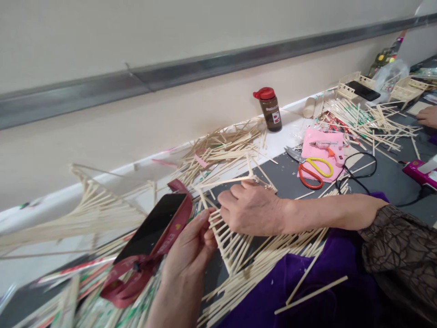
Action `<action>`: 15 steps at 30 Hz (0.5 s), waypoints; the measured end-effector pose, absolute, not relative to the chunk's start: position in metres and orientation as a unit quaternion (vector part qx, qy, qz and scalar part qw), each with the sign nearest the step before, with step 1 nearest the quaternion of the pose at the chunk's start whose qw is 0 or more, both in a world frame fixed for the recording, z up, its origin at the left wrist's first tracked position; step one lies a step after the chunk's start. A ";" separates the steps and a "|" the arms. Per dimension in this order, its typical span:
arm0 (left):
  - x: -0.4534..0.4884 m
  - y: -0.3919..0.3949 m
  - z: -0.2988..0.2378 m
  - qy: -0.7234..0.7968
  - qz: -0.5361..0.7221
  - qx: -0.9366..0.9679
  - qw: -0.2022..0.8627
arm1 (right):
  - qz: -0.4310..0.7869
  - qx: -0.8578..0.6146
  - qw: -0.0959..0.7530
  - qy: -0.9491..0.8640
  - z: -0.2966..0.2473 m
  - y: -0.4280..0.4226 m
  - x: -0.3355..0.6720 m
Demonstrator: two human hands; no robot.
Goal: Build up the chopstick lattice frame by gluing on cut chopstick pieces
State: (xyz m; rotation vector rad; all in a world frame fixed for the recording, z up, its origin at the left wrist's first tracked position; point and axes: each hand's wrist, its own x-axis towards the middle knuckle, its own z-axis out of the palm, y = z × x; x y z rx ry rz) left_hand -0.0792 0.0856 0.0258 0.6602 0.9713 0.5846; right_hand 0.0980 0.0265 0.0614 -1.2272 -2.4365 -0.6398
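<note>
A frame of glued bamboo sticks (228, 248) stands tilted at the middle of the table. My left hand (189, 248) pinches its left rail from below, fingers closed on the wood. My right hand (251, 210) lies over the frame's upper part, fingers curled down onto the sticks beside a long cross stick (225, 181). Loose sticks (273, 259) lie under and around both hands. A purple cloth (307, 291) covers my lap at the lower right.
A phone in a red case (153, 228) with a red strap rests on sticks at the left. A brown bottle with a red cap (270, 109), orange-yellow scissors (316, 172), a glue gun (326, 146) on pink paper and a black cable sit further back. Another person's hand (427, 116) shows at far right.
</note>
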 end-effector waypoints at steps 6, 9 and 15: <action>-0.070 0.084 0.023 0.448 0.362 0.242 0.781 | -0.202 -0.443 0.168 -0.857 0.071 0.009 0.102; -0.072 0.089 0.017 0.419 0.378 0.234 0.792 | -0.183 -0.428 0.206 -0.861 0.078 0.000 0.117; -0.070 0.095 0.018 0.401 0.375 0.217 0.807 | -0.003 -0.517 0.397 -0.759 0.073 0.009 0.163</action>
